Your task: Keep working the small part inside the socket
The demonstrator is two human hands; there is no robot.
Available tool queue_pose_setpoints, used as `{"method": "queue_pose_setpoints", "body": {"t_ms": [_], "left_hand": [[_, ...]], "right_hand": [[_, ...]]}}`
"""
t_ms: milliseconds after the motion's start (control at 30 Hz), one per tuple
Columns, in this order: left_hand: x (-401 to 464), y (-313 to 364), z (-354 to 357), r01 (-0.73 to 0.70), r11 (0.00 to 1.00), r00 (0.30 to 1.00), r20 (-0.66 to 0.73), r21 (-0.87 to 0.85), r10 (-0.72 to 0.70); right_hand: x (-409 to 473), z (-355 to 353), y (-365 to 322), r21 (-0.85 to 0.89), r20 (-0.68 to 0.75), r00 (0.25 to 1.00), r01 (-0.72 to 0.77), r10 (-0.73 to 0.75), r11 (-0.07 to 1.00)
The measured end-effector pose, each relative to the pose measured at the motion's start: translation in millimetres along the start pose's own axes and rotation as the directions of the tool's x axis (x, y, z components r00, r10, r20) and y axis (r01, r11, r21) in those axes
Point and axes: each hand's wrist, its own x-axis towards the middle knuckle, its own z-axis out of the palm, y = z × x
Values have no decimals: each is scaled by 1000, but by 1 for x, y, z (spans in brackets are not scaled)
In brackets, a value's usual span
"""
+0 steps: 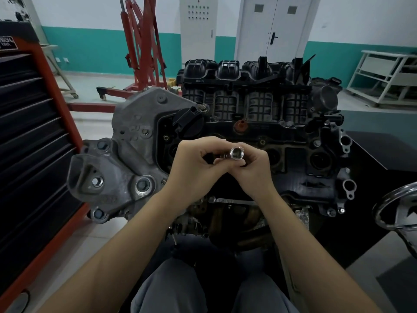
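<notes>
Both my hands meet above the black top of a car engine (300, 159). My left hand (191, 168) grips the dark shaft of a tool, mostly hidden in its fingers. My right hand (252, 170) pinches a shiny chrome socket (237, 152) on the end of that shaft, its open mouth facing me. The black ribbed intake manifold (243, 86) runs along the far side of the engine. A grey cast metal bracket (126, 154) with several bolts sits at the engine's left end.
A red and black tool cabinet (33, 141) stands close on the left. A red engine hoist (144, 46) stands behind, by the teal and white wall. A chrome handwheel (397, 208) is at the right edge. A white rack (388, 75) is far right.
</notes>
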Motion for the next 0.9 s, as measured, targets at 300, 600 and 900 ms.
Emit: {"method": "queue_pose_setpoints", "body": {"t_ms": [300,600,900], "left_hand": [[0,1,1,2,1000,999,50,-16,-1],[0,-1,-2,37,994,993,112,-101,-25],[0,-1,-1,55,993,996,76,-100,-47]], "right_hand": [[0,1,1,36,-46,999,-25,27,999],[-1,1,-1,12,-34,999,-21,21,1000],[0,0,-1,-18,37,999,2,-2,1000]]}}
